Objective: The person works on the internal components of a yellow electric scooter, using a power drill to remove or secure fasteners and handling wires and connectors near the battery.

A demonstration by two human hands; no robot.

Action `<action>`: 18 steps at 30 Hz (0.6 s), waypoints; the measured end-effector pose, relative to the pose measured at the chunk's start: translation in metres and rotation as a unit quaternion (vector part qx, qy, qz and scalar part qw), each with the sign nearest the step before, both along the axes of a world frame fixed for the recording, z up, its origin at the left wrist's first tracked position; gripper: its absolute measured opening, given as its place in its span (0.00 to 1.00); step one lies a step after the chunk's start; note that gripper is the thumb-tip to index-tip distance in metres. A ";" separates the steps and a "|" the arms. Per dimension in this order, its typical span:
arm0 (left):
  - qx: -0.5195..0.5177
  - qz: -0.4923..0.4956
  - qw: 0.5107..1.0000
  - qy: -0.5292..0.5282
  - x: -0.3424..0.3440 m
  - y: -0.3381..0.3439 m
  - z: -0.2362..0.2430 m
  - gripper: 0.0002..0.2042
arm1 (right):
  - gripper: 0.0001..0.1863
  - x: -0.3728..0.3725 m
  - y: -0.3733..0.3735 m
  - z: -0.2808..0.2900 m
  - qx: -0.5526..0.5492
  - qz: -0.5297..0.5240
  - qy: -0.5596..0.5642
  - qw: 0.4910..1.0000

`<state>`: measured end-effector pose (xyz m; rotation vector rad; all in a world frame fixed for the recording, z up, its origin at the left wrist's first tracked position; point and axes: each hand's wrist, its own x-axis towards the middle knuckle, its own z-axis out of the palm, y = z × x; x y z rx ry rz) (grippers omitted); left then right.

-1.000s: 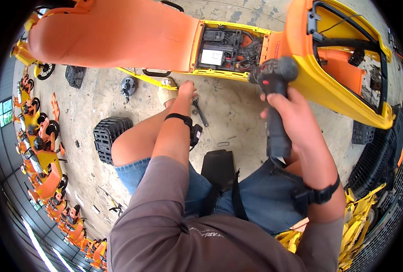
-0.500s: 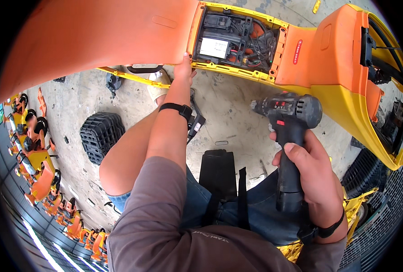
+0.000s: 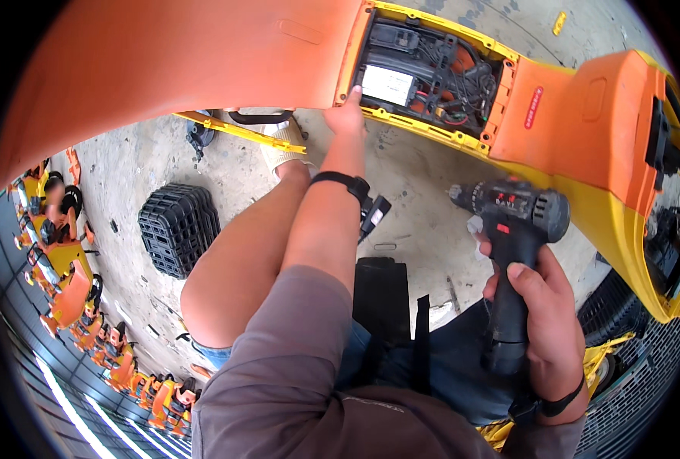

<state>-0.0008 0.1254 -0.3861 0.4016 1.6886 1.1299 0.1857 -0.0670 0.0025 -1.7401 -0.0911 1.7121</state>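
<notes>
The left hand (image 3: pixel 345 115) reaches forward and up to the open bay (image 3: pixel 432 76) in the underside of the orange-and-yellow ride-on body (image 3: pixel 202 53). Its fingertips press on the bay's near-left corner, just beside the pale block (image 3: pixel 388 83) seated among black wiring; the fingers are extended and touching, not closed round anything. A dark band (image 3: pixel 344 182) sits on that wrist.

The right hand (image 3: pixel 535 321) is clenched round the grip of a black drill (image 3: pixel 508 229), held low and back, near the lap — well apart from the bay. The drill's handle runs up and down in the view, and its chuck points to the left, across the concrete floor (image 3: pixel 424 191), not up at the bay. So the bay lies ahead and above both hands, its long axis running from the left hand's corner off to the right toward the orange flap (image 3: pixel 535 107); the left hand is already on it, the right hand with the drill is the farther one and would have to rise and turn its nose upward to meet it.

A bare knee (image 3: pixel 225 283) juts left of the forearm. Beyond it lies a black ribbed part (image 3: pixel 175 229) on the floor, and along the far left edge stands a row of similar orange toys (image 3: pixel 65 283) — small, blurred by the lens.
</notes>
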 end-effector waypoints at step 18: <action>-0.106 -0.073 0.977 -0.171 -0.005 -0.024 -0.011 0.16 | 0.19 -0.005 0.003 -0.007 -0.012 -0.008 0.002 1.000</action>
